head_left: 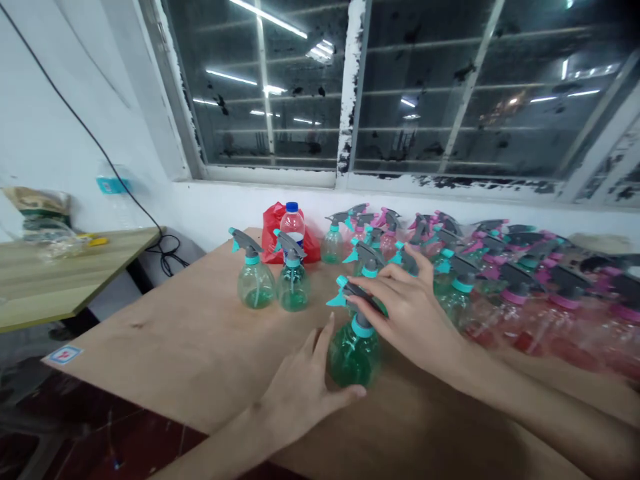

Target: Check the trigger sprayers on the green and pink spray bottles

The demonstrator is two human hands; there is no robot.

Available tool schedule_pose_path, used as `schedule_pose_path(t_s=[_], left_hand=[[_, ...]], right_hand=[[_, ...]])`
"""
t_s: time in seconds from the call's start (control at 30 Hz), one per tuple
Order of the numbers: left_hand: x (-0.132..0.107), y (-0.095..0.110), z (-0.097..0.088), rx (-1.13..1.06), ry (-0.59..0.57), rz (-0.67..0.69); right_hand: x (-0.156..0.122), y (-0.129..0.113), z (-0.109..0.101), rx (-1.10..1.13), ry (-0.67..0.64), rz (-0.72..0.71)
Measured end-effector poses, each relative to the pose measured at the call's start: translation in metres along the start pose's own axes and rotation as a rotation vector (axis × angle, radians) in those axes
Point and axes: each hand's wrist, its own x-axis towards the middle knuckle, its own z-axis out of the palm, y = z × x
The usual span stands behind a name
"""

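A green spray bottle (356,360) with a grey and turquoise trigger head stands on the table in front of me, green liquid inside. My left hand (310,383) cups its lower left side, thumb at the front and fingers round the back. From the right, my right hand (405,303) grips the grey head between thumb and fingers. Two similar bottles, a green spray bottle (256,285) and another green spray bottle (293,288), stand apart to the left. Behind my right hand, a further green spray bottle (369,259) is partly hidden.
Many pink and green spray bottles (515,310) crowd the table's right side. At the back are a red plastic bag (273,230) and a blue-capped bottle (292,220). A second table (100,267) stands left, beside a black cable (167,250). The wooden table's (175,347) front edge runs below.
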Motion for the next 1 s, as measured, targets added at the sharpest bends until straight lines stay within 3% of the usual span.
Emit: schedule_pose_path(t_s=[0.13, 0.23, 0.33, 0.5, 0.8, 1.0], left_hand=[[0.003, 0.025, 0.027, -0.130, -0.048, 0.061], [0.007, 0.040, 0.042, -0.147, -0.036, 0.083], [0.015, 0.052, 0.054, -0.195, -0.046, 0.129], [0.031, 0.068, 0.077, -0.256, -0.072, 0.197], [0.061, 0.086, 0.106, -0.258, -0.099, 0.273], [0.085, 0.068, 0.101, -0.149, -0.215, 0.393]], right_hand=[[-0.026, 0.004, -0.031, 0.109, -0.034, 0.052], [-0.051, 0.015, -0.047, 0.291, -0.149, 0.178], [-0.084, 0.029, -0.051, 0.472, -0.278, 0.386], [-0.123, 0.052, -0.042, 0.523, -0.212, 0.457], [-0.117, 0.085, -0.031, 0.680, -0.054, 0.513], [-0.116, 0.095, -0.015, 0.760, -0.008, 0.531]])
